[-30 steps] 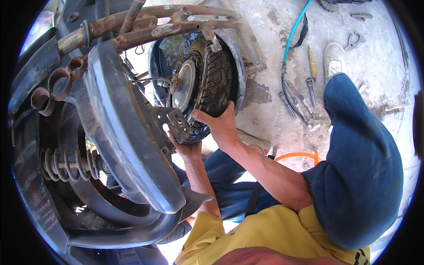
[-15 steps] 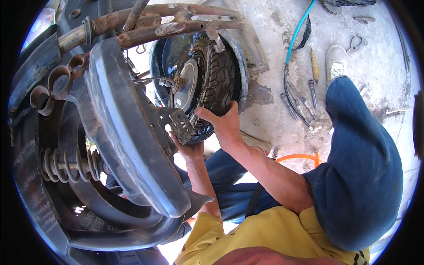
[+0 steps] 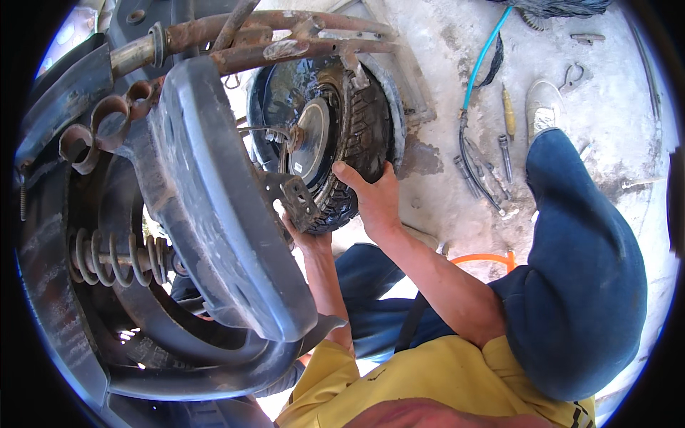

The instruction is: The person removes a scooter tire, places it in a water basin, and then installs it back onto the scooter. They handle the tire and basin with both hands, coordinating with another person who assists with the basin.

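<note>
A wheel with a wet, knobby black tyre (image 3: 365, 135) and a dark hub stands tilted in a round basin (image 3: 398, 114) of dark water. My right hand (image 3: 377, 194) grips the near right side of the tyre, thumb on the tread edge and fingers curled round its outer side. Lower down, my left hand (image 3: 312, 237) holds the underside of the tyre. A rusty slotted metal bracket (image 3: 300, 203) partly covers its fingers. Cables run from the wheel's hub toward the vehicle frame.
A scooter-like frame with rusty tubes (image 3: 300, 48), a dark body panel (image 3: 221, 207) and a coil spring (image 3: 118, 260) fills the left. On the concrete floor lie a blue hose (image 3: 489, 50), a yellow-handled tool (image 3: 509, 114), several metal tools, pliers (image 3: 572, 75) and an orange hose (image 3: 485, 258).
The frame and wheel appear slightly farther right in the view. My right hand has shifted a little up and right along the tyre. The left hand keeps its place underneath.
</note>
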`<state>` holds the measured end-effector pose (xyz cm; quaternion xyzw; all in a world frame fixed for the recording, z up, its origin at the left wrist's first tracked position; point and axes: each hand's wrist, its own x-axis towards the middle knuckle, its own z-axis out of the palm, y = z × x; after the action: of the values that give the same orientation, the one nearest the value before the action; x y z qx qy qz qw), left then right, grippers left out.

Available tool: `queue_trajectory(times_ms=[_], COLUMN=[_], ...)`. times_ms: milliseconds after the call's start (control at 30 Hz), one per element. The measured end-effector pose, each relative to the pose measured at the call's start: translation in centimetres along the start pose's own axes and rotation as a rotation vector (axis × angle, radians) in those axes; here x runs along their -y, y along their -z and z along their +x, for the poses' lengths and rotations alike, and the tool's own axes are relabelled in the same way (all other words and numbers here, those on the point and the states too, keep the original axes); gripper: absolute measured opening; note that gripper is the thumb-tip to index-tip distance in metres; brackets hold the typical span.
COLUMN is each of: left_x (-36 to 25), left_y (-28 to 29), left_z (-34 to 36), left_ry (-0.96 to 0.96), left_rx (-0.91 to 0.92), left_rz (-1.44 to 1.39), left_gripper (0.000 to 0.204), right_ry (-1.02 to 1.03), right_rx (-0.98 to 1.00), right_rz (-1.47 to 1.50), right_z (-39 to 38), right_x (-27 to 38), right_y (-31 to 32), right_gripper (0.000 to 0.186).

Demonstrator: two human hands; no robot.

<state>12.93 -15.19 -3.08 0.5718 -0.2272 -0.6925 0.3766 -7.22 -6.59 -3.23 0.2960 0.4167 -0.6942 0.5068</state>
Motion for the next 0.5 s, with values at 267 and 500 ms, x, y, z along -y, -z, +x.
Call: queue_trajectory(times_ms=[267, 500], left_x=[0.5, 1.4], left_y=[-4.5, -4.6], left_z=[-5.0, -5.2], left_ry=[-0.122, -0.141], left_rx=[-0.188, -0.252], left_rz=[-0.072, -0.03], left_gripper=[0.055, 0.058], right_ry=[-0.039, 0.136], right_rx=[0.122, 0.007], right_rz=[0.269, 0.084], right_z=[1.9, -3.3], right_x=[-0.5, -3.8], right_y=[1.0, -1.1], right_gripper=[0.089, 0.104])
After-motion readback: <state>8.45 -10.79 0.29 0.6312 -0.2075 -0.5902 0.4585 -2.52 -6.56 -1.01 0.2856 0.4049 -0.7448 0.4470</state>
